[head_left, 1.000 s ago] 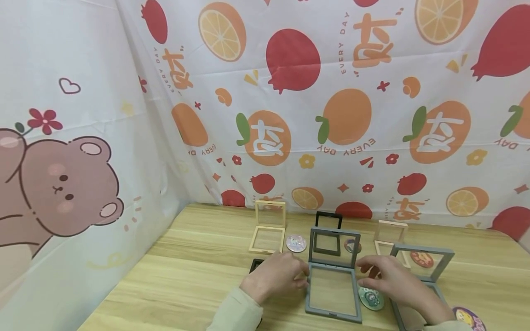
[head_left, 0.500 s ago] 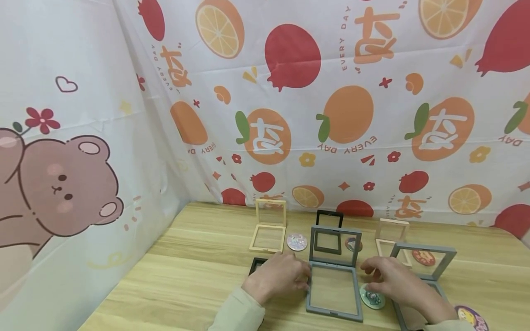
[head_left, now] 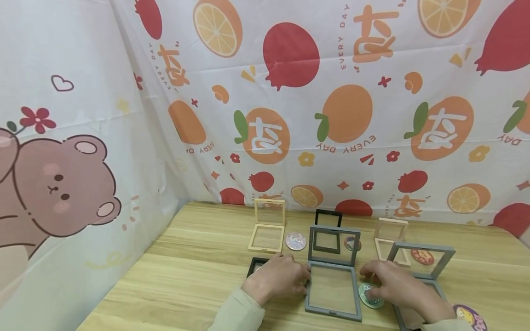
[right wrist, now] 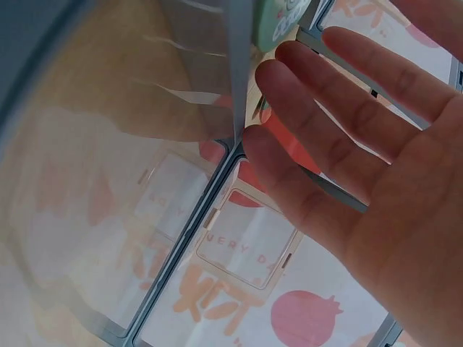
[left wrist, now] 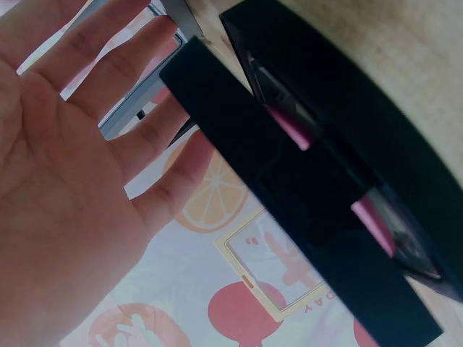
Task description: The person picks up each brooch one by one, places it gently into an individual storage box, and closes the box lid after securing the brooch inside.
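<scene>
In the head view a grey frame stands unfolded, its lower half flat and its upper half upright. My left hand rests at its left edge, partly over a black frame; the left wrist view shows the fingers extended, with the black frame beside them. To the right, my right hand reaches over a second grey frame, its fingertips at a round green badge. In the right wrist view the fingers are relaxed near the green badge.
Behind stand a yellow frame, a small black frame and a pale frame. Round badges lie between them: a pinkish one, a dark one and a red one. A purple-rimmed badge lies front right.
My right hand's fingers have moved down onto the green badge. The left hand has hardly moved, and a bit more of the black frame beside it shows.
</scene>
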The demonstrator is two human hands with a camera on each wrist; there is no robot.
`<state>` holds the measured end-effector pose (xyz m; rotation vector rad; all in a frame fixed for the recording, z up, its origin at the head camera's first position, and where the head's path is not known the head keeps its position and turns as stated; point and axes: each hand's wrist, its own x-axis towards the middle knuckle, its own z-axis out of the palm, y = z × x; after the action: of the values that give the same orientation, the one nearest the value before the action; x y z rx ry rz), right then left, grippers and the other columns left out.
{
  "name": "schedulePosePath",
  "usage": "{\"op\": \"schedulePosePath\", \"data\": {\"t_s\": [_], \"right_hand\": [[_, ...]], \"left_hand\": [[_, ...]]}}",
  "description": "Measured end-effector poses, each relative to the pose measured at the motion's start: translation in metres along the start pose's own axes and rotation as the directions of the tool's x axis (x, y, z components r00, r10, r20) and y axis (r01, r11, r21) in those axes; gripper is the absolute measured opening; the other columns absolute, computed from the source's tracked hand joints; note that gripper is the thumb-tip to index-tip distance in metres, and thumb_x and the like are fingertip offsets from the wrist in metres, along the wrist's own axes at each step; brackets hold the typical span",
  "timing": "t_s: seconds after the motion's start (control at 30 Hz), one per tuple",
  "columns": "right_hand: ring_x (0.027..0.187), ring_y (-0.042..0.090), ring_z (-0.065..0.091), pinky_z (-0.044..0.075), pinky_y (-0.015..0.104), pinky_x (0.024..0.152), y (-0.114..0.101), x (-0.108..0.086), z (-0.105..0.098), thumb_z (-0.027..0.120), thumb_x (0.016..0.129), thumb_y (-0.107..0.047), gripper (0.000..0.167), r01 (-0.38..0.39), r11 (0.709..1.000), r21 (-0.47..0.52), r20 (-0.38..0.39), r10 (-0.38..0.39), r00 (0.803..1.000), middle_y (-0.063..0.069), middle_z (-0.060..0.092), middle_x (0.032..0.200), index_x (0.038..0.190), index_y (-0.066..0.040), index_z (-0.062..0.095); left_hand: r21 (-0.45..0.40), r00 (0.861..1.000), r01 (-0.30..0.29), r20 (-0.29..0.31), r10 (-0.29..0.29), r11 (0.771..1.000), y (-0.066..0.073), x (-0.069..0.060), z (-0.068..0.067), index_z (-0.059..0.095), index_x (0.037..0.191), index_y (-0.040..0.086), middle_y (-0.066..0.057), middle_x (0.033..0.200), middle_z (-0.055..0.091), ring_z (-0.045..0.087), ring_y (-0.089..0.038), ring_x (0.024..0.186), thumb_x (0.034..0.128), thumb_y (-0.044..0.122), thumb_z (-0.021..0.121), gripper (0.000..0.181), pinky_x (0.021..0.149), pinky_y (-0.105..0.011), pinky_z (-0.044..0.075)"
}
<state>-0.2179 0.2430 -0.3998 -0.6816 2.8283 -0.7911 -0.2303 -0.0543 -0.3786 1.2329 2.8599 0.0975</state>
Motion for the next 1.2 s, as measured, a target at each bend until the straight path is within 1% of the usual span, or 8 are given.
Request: {"op": "schedulePosePath", "data": {"t_s": [0.07, 0.2, 0.37, 0.63, 0.83, 1.0, 1.1, 1.2], "right_hand": [[0.084, 0.016, 0.059, 0.051, 0.035, 0.072, -0.0001, 0.0003, 0.0001, 0.086, 0.076, -0.011, 0.035, 0.006, 1.000, -0.007, -0.003, -0.006, 1.000, -0.001, 0.066, 0.097, 0.105, -0.001, 0.071], [0.084, 0.014, 0.058, 0.051, 0.035, 0.071, -0.0001, 0.0019, 0.0001, 0.086, 0.075, -0.009, 0.034, 0.029, 0.999, -0.021, -0.005, -0.029, 1.000, -0.001, 0.066, 0.097, 0.105, -0.001, 0.071], [0.081, 0.012, 0.056, 0.050, 0.034, 0.069, 0.0015, -0.0002, 0.0010, 0.086, 0.072, -0.006, 0.034, 0.035, 0.998, -0.045, 0.000, -0.035, 0.999, -0.002, 0.065, 0.094, 0.102, -0.001, 0.071], [0.081, 0.012, 0.056, 0.050, 0.033, 0.069, 0.0035, -0.0049, 0.0042, 0.088, 0.071, -0.010, 0.035, 0.049, 0.996, -0.080, -0.001, -0.049, 0.999, -0.003, 0.064, 0.096, 0.102, -0.005, 0.071], [0.081, 0.011, 0.056, 0.050, 0.034, 0.070, 0.0030, -0.0031, 0.0019, 0.088, 0.068, -0.010, 0.037, 0.073, 0.989, -0.127, -0.017, -0.076, 0.997, -0.005, 0.064, 0.096, 0.101, -0.008, 0.071], [0.082, 0.012, 0.056, 0.050, 0.037, 0.072, 0.0022, -0.0020, 0.0022, 0.089, 0.067, -0.010, 0.038, 0.090, 0.982, -0.168, -0.016, -0.094, 0.995, -0.005, 0.064, 0.097, 0.101, -0.009, 0.071], [0.086, 0.017, 0.058, 0.052, 0.042, 0.075, 0.0012, -0.0028, 0.0035, 0.089, 0.066, -0.010, 0.040, 0.063, 0.983, -0.173, -0.011, -0.066, 0.998, -0.003, 0.064, 0.100, 0.102, -0.010, 0.071], [0.092, 0.025, 0.059, 0.052, 0.051, 0.080, -0.0014, -0.0032, 0.0049, 0.090, 0.065, -0.009, 0.043, 0.005, 0.988, -0.151, 0.001, -0.005, 1.000, 0.000, 0.063, 0.106, 0.103, -0.011, 0.071]], "left_hand": [[0.003, 1.000, 0.005, 0.003, -0.005, 1.000, 0.0003, 0.0001, -0.0006, 0.079, 0.112, 0.026, 0.018, 0.119, 0.069, 0.064, -0.007, 0.102, 0.0859, 0.034, 0.081, 0.027, 0.083, -0.029, 0.046], [0.008, 1.000, 0.010, 0.004, -0.011, 1.000, 0.0003, 0.0000, -0.0013, 0.080, 0.110, 0.026, 0.018, 0.117, 0.070, 0.065, -0.006, 0.102, 0.0862, 0.033, 0.081, 0.025, 0.085, -0.031, 0.047], [-0.021, 1.000, 0.007, 0.001, -0.007, 1.000, 0.0012, 0.0008, 0.0001, 0.080, 0.110, 0.026, 0.016, 0.121, 0.069, 0.064, -0.006, 0.106, 0.0864, 0.033, 0.081, 0.025, 0.090, -0.034, 0.048], [-0.018, 1.000, 0.001, 0.006, -0.001, 1.000, 0.0016, 0.0012, 0.0042, 0.079, 0.111, 0.028, 0.019, 0.119, 0.069, 0.064, -0.005, 0.102, 0.0865, 0.034, 0.080, 0.025, 0.090, -0.034, 0.048], [0.000, 1.000, 0.003, 0.001, -0.003, 1.000, 0.0003, 0.0019, 0.0001, 0.079, 0.110, 0.028, 0.019, 0.118, 0.069, 0.065, -0.004, 0.101, 0.0864, 0.034, 0.080, 0.025, 0.090, -0.036, 0.049], [-0.008, 1.000, 0.012, 0.003, -0.011, 1.000, 0.0001, 0.0015, -0.0017, 0.079, 0.110, 0.027, 0.017, 0.121, 0.069, 0.065, -0.004, 0.106, 0.0863, 0.033, 0.081, 0.025, 0.092, -0.038, 0.049], [-0.013, 1.000, 0.014, 0.007, -0.014, 1.000, 0.0007, 0.0016, -0.0018, 0.079, 0.111, 0.026, 0.015, 0.122, 0.069, 0.065, -0.005, 0.108, 0.0867, 0.034, 0.080, 0.026, 0.092, -0.038, 0.049], [-0.013, 1.000, 0.016, 0.008, -0.016, 1.000, 0.0015, 0.0016, -0.0018, 0.079, 0.111, 0.026, 0.016, 0.121, 0.069, 0.065, -0.005, 0.107, 0.0867, 0.034, 0.080, 0.026, 0.092, -0.037, 0.049]]}}
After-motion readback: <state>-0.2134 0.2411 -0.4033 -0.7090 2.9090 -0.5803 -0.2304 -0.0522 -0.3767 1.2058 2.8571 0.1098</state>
